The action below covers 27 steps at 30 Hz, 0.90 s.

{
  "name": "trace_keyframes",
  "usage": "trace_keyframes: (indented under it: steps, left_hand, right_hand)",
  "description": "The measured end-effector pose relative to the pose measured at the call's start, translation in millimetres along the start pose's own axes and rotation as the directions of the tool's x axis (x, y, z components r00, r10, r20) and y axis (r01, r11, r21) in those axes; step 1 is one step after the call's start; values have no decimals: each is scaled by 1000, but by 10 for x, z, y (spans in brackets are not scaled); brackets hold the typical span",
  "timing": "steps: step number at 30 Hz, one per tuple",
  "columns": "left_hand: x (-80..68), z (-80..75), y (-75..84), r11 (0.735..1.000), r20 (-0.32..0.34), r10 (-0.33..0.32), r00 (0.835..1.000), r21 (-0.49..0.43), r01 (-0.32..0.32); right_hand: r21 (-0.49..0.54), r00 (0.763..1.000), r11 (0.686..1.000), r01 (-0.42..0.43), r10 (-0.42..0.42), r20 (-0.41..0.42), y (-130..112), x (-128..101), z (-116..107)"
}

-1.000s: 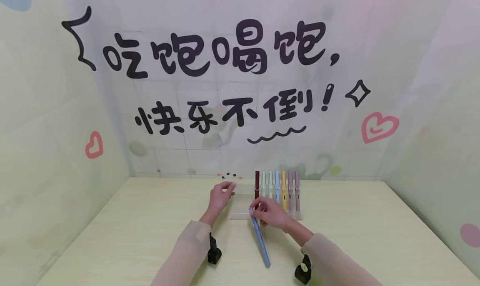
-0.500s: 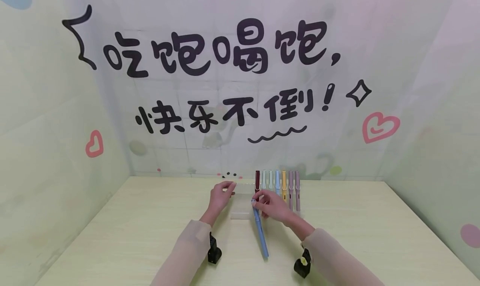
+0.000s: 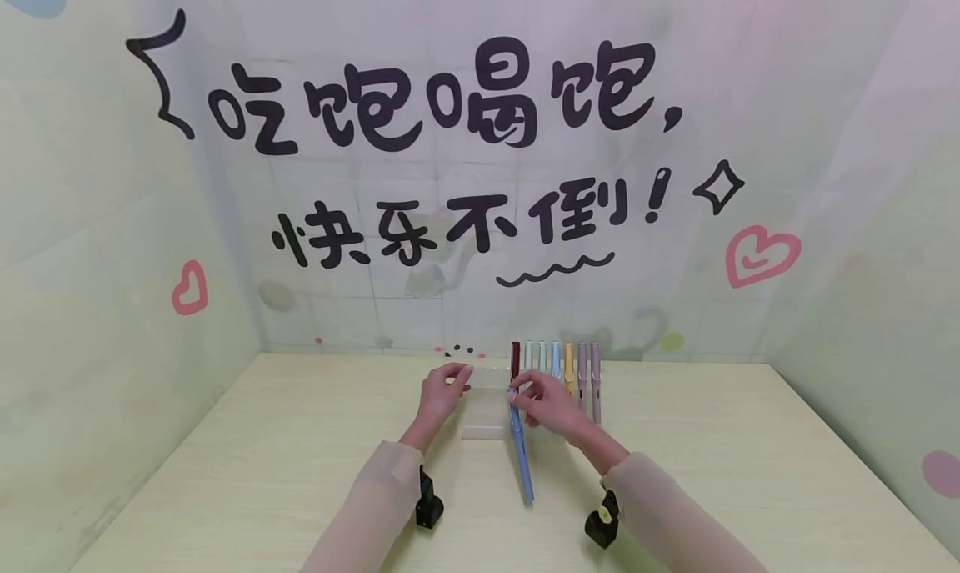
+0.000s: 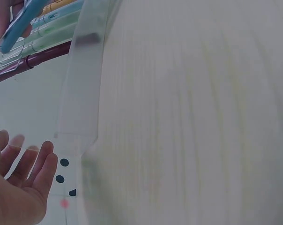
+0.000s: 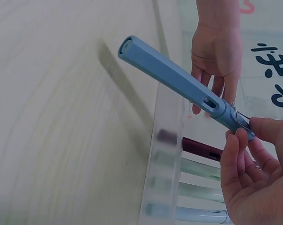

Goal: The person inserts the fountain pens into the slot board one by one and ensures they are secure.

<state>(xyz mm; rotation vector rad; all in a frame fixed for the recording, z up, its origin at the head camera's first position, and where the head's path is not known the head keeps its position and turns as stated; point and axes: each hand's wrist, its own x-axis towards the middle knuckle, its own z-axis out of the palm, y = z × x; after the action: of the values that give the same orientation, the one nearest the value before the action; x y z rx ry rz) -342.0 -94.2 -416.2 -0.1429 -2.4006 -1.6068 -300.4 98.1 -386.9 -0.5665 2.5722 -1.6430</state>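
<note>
Pens (image 3: 561, 371) in clear rack (image 3: 483, 429)

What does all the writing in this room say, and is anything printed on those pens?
"吃饱喝饱," stands in large black characters on the back wall.
"快乐不倒!" stands in black on the same wall, below it.
The blue pen in the right hand shows no readable print.
The pens in the clear rack are too small to read.
</note>
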Motion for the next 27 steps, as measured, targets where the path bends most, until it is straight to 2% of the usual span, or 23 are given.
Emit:
trace_keyframes:
  steps: [17,27]
  left_hand:
    - [-6,7,1,1000,-6,-1,1000,6,1]
    - [-2,4,7,1000,-3,-9,1000,1,9]
  right_hand:
    - [27,996,998,-50,52,-71,-7,88,-67]
    - [29,992,999,-46,49,-116,-43,154,-102]
